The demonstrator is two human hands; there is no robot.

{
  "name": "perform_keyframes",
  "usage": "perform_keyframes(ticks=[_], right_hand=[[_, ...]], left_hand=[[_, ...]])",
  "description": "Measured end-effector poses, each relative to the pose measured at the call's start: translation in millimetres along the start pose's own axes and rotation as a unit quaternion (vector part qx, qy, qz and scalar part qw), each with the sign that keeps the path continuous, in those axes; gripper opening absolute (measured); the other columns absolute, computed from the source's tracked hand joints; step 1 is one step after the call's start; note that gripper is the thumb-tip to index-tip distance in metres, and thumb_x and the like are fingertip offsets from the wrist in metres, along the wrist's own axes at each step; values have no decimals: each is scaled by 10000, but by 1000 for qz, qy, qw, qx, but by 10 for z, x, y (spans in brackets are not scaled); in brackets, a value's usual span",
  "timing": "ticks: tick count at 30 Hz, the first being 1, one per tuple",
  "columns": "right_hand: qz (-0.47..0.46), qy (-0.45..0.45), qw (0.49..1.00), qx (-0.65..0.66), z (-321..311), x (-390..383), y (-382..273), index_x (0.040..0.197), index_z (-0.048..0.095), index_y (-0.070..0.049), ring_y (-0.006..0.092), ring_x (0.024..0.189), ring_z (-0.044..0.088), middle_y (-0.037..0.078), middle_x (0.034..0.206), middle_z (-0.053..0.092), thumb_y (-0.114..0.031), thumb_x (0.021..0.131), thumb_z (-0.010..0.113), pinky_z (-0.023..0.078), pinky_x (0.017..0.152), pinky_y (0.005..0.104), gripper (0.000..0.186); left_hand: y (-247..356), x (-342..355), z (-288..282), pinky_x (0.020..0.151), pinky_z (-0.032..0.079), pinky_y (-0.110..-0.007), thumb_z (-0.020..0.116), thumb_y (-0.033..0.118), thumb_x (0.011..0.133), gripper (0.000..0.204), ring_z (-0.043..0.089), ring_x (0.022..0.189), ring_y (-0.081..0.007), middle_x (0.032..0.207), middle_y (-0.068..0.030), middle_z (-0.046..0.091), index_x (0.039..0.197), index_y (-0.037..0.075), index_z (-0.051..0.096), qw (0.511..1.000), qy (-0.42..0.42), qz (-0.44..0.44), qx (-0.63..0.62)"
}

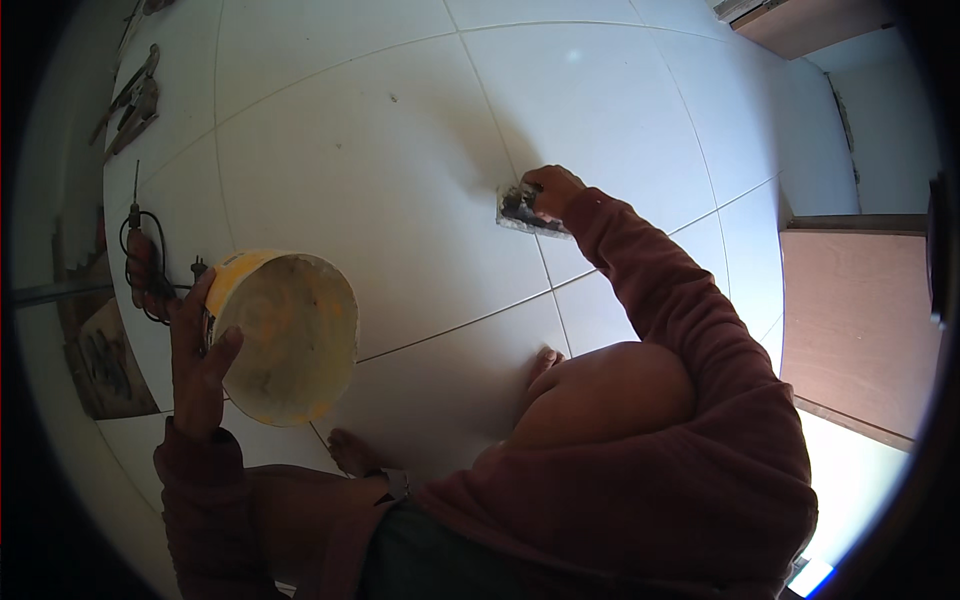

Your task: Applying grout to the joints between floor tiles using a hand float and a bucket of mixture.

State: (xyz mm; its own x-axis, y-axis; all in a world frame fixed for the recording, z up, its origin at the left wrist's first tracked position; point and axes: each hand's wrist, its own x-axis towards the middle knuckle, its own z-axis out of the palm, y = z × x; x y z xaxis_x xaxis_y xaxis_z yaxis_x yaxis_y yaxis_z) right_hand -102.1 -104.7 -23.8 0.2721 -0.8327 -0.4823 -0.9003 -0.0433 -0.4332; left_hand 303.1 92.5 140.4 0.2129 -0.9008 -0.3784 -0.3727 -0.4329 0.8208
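My left hand (198, 355) is wrapped round the side of a yellow bucket (290, 340), thumb over its rim. The bucket is tilted so its mouth faces me, and its inside is coated with a pale, dried-looking residue. Out in front, my right hand (556, 190) is closed on a hand float (520, 212) with a dark grip and a pale, smeared base. That float rests on the white tiled floor (400, 200), across a joint between tiles. Joints nearer me look darker than those farther off.
At the left lies a corded drill (140, 262) with a long bit. Beyond it are some metal hand tools (138, 105). A wooden board (100, 380) with dark items leans at lower left. Brownish panels (850, 315) stand at right. My bare feet (350, 452) are on the tiles.
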Motion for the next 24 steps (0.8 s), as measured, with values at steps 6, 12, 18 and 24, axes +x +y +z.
perform_keyframes(ticks=[6,12,18,24], right_hand=[[26,-238,960,148,383,-678,345,893,647,-36,227,700,600,103,747,631,-30,499,549,474,649,322,406],[-62,-292,837,458,48,-687,-489,1017,597,-30,127,706,527,45,825,590,-13,463,428,435,635,233,579],[-86,-156,963,201,504,-412,-1236,1110,540,-15,286,830,602,198,927,601,-153,745,496,469,767,365,392],[-285,-118,946,-104,985,-199,-1460,961,654,-101,350,927,585,187,967,615,-203,794,495,469,846,386,253]], left_hand=[[-159,244,312,988,306,-302,540,346,853,665,435,1131,-196,1227,-132,466,1352,-2,272,994,-26,8,-102],[-311,762,1003,878,386,-285,550,259,868,517,484,960,-157,1056,-107,526,1300,19,400,984,-44,119,-122],[-654,952,1319,859,340,-299,600,263,822,506,364,872,-188,900,-63,358,1296,158,454,982,2,175,-64],[-690,844,1386,854,318,-315,573,325,832,518,351,862,-202,926,-86,369,1306,165,441,977,65,199,34]])
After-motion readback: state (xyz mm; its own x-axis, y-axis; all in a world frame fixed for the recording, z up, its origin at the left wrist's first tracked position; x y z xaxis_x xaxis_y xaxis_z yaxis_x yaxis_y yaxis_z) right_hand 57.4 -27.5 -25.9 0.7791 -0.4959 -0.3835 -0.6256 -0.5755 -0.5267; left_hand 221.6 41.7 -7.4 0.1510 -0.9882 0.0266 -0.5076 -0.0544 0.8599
